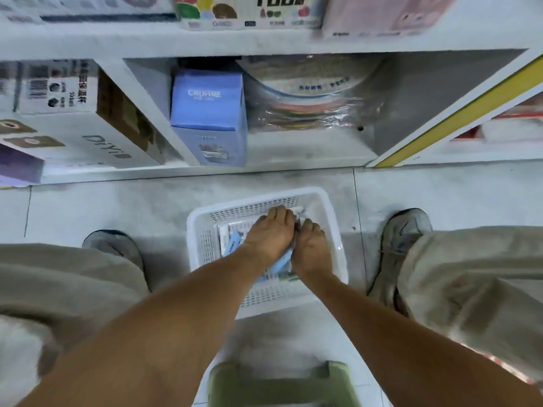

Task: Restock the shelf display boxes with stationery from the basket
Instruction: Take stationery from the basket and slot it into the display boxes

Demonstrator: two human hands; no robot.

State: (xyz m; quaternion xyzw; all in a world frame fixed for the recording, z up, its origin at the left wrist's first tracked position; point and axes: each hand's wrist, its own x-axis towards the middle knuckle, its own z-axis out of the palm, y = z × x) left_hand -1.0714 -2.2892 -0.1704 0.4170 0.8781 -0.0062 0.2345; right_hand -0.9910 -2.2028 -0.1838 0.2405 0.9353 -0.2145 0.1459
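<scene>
From the head camera, looking straight down, a white perforated basket (330, 218) sits on the pale tiled floor (117, 207) between the person's two grey shoes. Both hands are down inside it, side by side and touching. The left hand (271, 233) lies over flat white and light-blue stationery packets (232, 245), its fingers bent over their far edge; the right hand (311, 248) is just beside it, fingers curled down onto the same heap. A blue packet shows between the two wrists. Whether either hand has truly closed round a packet I cannot tell, as the fingertips are hidden.

Beyond the basket stands the white shelf (264, 160), carrying a blue carton (208, 113) and a plastic-wrapped stack of coloured sheets (317, 98). A green stool (279, 383) shows at the bottom edge.
</scene>
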